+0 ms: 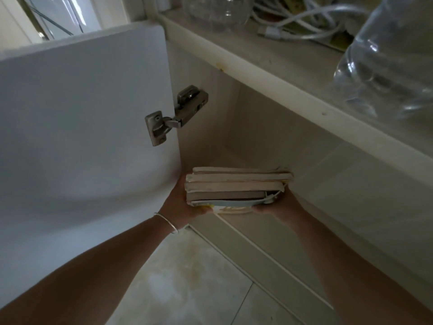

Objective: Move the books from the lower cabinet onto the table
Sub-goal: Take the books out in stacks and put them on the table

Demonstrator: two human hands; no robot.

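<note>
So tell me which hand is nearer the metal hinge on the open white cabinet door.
Left. The left hand sits below the metal hinge; the right hand grips the book stack's far end.

Dim overall, lit softly from the upper left, where a bright window (pixel 58 12) is nearly blown out. Pale sheen on the open cabinet door (pixel 77 113), fading to grey shadow lower down. Deep shade inside the cabinet (pixel 246 137) and across both forearms. Glass jar (pixel 386 59) at right blurred, with soft glints. Strong wide-angle bending of straight edges toward the corners.
</note>
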